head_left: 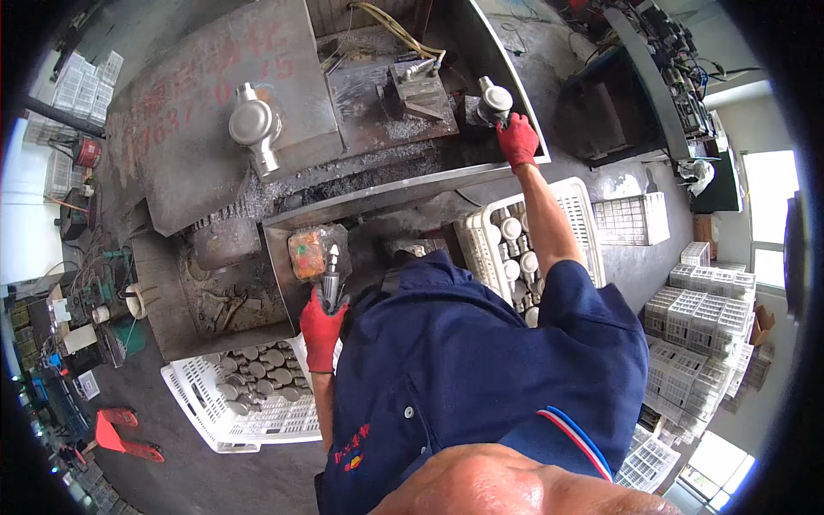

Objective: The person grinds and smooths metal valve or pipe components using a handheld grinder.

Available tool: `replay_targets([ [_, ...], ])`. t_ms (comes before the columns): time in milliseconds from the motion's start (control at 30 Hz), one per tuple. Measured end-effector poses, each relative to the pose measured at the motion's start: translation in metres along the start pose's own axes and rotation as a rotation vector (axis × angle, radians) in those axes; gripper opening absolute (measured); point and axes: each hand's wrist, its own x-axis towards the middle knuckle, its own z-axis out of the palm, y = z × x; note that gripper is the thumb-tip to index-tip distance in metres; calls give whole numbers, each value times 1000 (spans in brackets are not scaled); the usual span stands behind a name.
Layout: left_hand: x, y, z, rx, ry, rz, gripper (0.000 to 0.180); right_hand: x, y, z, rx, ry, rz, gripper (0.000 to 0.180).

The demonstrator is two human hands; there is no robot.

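Observation:
My left hand (322, 330), in a red glove with a grey palm, is closed round the lower end of a silver cylindrical tool with a stepped, pointed tip (331, 273). Just beside that tool lies a clear plastic bag with something orange in it (306, 254). At the far right corner of the metal bench, my right hand (518, 140), also red-gloved, grips the near end of a round-bodied metal casting (495, 98). Its fingertips are partly hidden under the casting. A similar casting with two pipe ends (252, 122) rests on the grey metal plate (197, 172) at the left.
A metal fixture block (421, 88) stands mid-bench among shavings, with a yellowish hose (390, 26) behind it. The bench's raised rim (412, 184) runs in front. White crates of castings stand at right (577, 206) and lower left (202, 403). Pliers-like tools (225, 307) lie in the left tray.

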Motion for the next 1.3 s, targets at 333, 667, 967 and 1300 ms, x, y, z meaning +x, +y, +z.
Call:
replay_targets([
  [333,-17,13,4,21,30,-57,77,-60,-191,-104,411,218,-512,76],
  [667,-28,26,1,-3,114,-16,75,-91,-376,-128,721,97,-758,92],
  [967,-35,2,24,59,186,-54,67,-58,-355,-107,710,19,-801,50],
  [1300,-18,19,26,59,120,-121,63,-78,-246,-68,1898,-649,135,31],
])
